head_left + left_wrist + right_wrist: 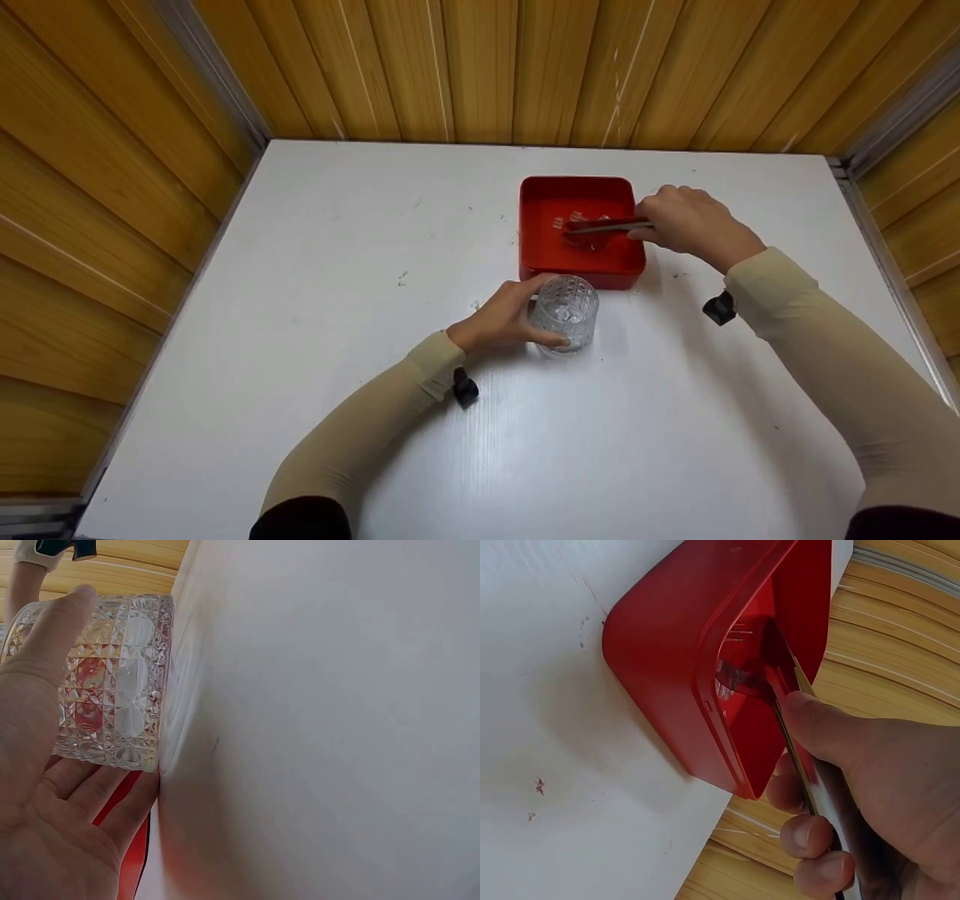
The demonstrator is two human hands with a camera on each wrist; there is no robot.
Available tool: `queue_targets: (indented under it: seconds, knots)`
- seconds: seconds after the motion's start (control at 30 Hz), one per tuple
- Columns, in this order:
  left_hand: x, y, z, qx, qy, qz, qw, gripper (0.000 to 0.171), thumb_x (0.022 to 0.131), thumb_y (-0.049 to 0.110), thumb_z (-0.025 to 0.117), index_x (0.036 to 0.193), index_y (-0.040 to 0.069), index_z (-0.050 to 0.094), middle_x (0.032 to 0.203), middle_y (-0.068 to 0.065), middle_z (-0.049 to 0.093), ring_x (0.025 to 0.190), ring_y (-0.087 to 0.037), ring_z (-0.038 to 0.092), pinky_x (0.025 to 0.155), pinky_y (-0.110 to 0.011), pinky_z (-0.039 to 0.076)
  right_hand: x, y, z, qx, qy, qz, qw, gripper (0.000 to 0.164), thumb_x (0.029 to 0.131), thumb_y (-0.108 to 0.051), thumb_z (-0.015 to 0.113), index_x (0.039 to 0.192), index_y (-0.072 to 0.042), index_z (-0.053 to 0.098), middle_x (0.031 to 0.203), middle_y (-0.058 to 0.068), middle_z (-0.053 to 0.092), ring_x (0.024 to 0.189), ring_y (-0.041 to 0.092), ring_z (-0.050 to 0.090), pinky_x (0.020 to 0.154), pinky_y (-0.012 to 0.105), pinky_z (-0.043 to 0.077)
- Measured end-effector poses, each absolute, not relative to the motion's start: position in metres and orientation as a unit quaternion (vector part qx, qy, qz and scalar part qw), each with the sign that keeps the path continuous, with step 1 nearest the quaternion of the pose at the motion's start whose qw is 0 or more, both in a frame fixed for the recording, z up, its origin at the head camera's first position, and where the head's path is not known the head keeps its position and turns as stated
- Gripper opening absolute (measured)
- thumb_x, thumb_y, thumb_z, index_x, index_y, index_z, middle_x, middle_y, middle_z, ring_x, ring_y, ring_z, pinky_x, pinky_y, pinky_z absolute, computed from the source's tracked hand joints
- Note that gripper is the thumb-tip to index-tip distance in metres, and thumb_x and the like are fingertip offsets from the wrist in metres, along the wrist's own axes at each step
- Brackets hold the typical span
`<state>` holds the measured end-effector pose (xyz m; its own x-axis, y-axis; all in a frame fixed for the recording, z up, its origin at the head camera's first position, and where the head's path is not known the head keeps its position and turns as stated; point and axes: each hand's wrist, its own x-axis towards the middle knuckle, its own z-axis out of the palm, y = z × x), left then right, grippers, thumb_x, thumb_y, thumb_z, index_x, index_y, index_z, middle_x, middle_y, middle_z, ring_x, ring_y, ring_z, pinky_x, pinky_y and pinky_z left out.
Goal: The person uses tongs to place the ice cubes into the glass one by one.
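My left hand (504,321) holds a clear cut-glass tumbler (568,311) upright on the table, thumb on its near side and fingers on its far side. In the left wrist view the facets of the tumbler (112,682) show between thumb and fingers. In my right hand (686,221) is a pair of metal tongs (611,224), gripped by the handles. The tongs (821,802) reach over the rim of a red square box (544,259). Their tips are down among several clear, ice-like pieces (576,216) inside it.
A white table (330,247) carries the box and tumbler, with the tumbler close in front of the box. Wood-plank walls (480,71) rise along the table's back and sides. Black wrist cameras (465,388) hang at both sleeves.
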<state>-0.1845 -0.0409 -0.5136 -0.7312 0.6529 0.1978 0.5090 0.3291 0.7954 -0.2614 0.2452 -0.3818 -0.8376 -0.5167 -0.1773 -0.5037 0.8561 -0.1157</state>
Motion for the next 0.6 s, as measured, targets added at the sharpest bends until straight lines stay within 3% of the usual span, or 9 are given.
queue_targets:
  seconds: [0.6]
  knots:
    - [-0.183,-0.041,-0.512,0.358,0.809,0.459,0.086,0.086,0.074,0.038,0.094,0.146,0.015,0.051,0.128,0.000,0.069,0.114,-0.008,0.062,0.100,-0.022,0.047,-0.262,0.232,-0.377,-0.255,0.961,-0.039,0.104,0.018,0.092,-0.018,0.079,0.103,-0.004,0.080,0.080,0.008,0.073,0.069,0.025,0.056,0.058,0.035,0.052]
